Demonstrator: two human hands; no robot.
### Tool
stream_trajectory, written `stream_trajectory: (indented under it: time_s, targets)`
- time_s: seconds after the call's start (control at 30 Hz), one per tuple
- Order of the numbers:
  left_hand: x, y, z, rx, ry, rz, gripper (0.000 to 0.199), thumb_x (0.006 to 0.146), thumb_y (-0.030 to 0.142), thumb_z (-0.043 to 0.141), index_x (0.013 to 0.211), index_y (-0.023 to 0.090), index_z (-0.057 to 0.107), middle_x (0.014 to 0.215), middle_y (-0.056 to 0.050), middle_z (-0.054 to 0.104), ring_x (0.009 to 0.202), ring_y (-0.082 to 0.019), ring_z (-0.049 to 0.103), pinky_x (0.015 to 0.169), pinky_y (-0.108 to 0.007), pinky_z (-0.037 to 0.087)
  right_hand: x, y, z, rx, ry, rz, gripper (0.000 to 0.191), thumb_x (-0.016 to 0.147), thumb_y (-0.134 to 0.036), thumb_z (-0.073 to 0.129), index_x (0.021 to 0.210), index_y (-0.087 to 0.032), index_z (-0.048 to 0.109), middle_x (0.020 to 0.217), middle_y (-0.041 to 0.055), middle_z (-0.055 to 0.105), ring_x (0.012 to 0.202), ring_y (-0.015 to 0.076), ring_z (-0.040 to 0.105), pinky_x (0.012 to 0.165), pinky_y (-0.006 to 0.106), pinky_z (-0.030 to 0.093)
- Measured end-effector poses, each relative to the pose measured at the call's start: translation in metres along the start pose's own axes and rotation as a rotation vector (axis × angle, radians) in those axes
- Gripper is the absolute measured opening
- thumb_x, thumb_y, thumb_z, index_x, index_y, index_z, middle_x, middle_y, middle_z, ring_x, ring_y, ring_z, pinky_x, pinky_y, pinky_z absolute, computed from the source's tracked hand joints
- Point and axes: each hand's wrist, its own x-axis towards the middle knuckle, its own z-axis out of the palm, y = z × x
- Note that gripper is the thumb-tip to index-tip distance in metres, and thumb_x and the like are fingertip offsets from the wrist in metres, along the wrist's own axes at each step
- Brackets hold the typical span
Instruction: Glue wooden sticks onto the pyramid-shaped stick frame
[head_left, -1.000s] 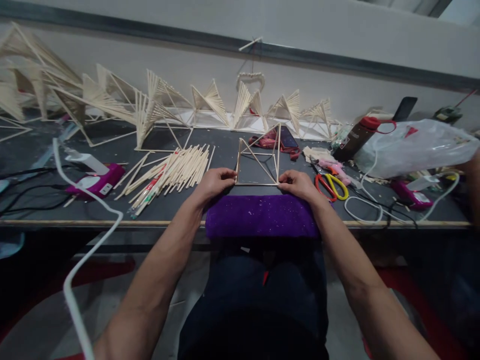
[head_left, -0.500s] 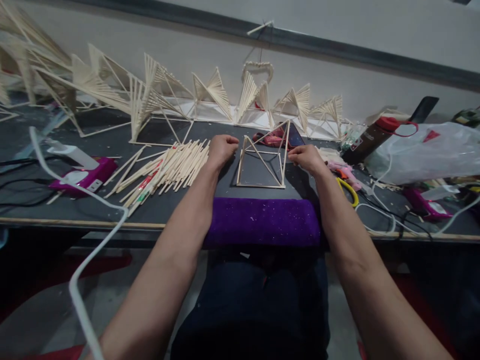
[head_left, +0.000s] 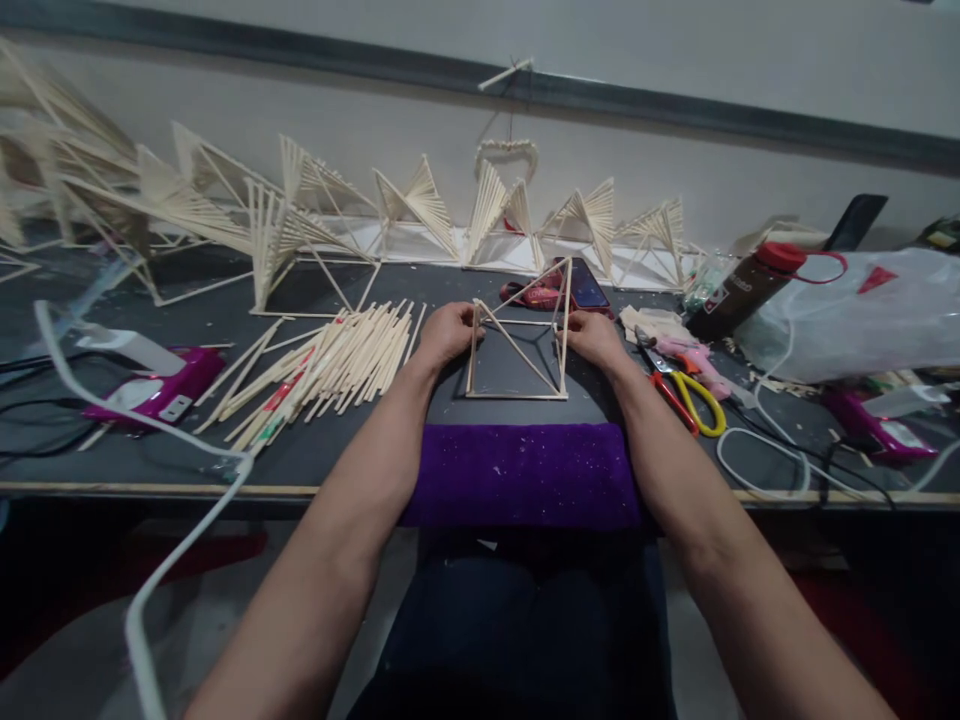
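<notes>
A small frame of thin wooden sticks [head_left: 517, 397] stands on the dark table in front of me, with a square base and slanting sticks rising to two peaks. My left hand [head_left: 450, 334] is closed on its left side, near the back. On the opposite side my right hand [head_left: 594, 338] pinches the frame, its fingertips partly behind the sticks. Left of my left hand lies a pile of loose wooden sticks [head_left: 352, 360]. A purple cloth pad [head_left: 521, 475] lies along the table edge beneath my wrists.
Several fan-like stick models [head_left: 424, 205] line the wall. At right are yellow-and-red-handled scissors [head_left: 701, 402], a pink glue gun [head_left: 694, 360], a brown bottle [head_left: 742, 290] and a plastic bag [head_left: 877, 320]. A phone [head_left: 589, 285] lies behind the frame. A white cable [head_left: 187, 540] hangs at left.
Both hands have come inward onto the stick frame; before, they were apart from it on either side. The camera view has tilted slightly, so the table sits lower.
</notes>
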Motion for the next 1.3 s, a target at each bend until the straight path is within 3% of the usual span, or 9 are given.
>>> stream_trajectory:
  time_s: [0.3, 0.5, 0.9, 1.07, 1.3]
  targets:
    - [-0.009, 0.004, 0.001, 0.166, 0.051, 0.018, 0.038, 0.080, 0.038, 0.065, 0.113, 0.023, 0.074, 0.105, -0.005, 0.075, 0.098, -0.023, 0.067, 0.082, -0.029, 0.048, -0.002, -0.002, 0.009, -0.066, 0.008, -0.027, 0.039, 0.083, -0.046, 0.062, 0.105, -0.017, 0.074, 0.099, 0.0138, 0.073, 0.094, 0.0299, 0.068, 0.078, 0.036, 0.047]
    - [-0.007, 0.000, 0.004, 0.186, 0.042, 0.027, 0.034, 0.079, 0.029, 0.065, 0.111, 0.024, 0.074, 0.106, -0.005, 0.075, 0.098, -0.022, 0.067, 0.077, -0.028, 0.046, -0.003, 0.006, 0.014, -0.105, 0.041, -0.055, 0.043, 0.082, -0.051, 0.060, 0.107, -0.019, 0.074, 0.099, 0.0124, 0.074, 0.092, 0.0290, 0.068, 0.076, 0.036, 0.048]
    - [-0.007, -0.004, 0.008, 0.175, 0.060, 0.024, 0.031, 0.082, 0.029, 0.063, 0.112, 0.026, 0.074, 0.106, -0.003, 0.074, 0.098, -0.021, 0.067, 0.075, -0.028, 0.047, -0.003, 0.014, 0.017, -0.054, 0.051, -0.049, 0.051, 0.077, -0.053, 0.061, 0.112, -0.018, 0.074, 0.104, 0.0140, 0.074, 0.097, 0.0325, 0.068, 0.079, 0.040, 0.049]
    - [-0.008, -0.006, 0.009, 0.156, 0.065, 0.054, 0.031, 0.084, 0.039, 0.063, 0.109, 0.025, 0.075, 0.106, -0.005, 0.074, 0.095, -0.023, 0.067, 0.074, -0.031, 0.048, -0.005, 0.017, 0.019, -0.057, 0.043, -0.042, 0.051, 0.077, -0.053, 0.060, 0.112, -0.017, 0.074, 0.107, 0.0138, 0.074, 0.097, 0.0330, 0.068, 0.081, 0.041, 0.049]
    - [-0.007, -0.004, 0.009, 0.129, 0.059, 0.051, 0.032, 0.085, 0.038, 0.063, 0.111, 0.023, 0.075, 0.102, -0.007, 0.074, 0.095, -0.026, 0.068, 0.077, -0.034, 0.049, -0.009, 0.015, 0.016, -0.044, 0.055, -0.072, 0.049, 0.078, -0.054, 0.059, 0.108, -0.019, 0.074, 0.106, 0.0124, 0.074, 0.097, 0.0315, 0.068, 0.080, 0.039, 0.049]
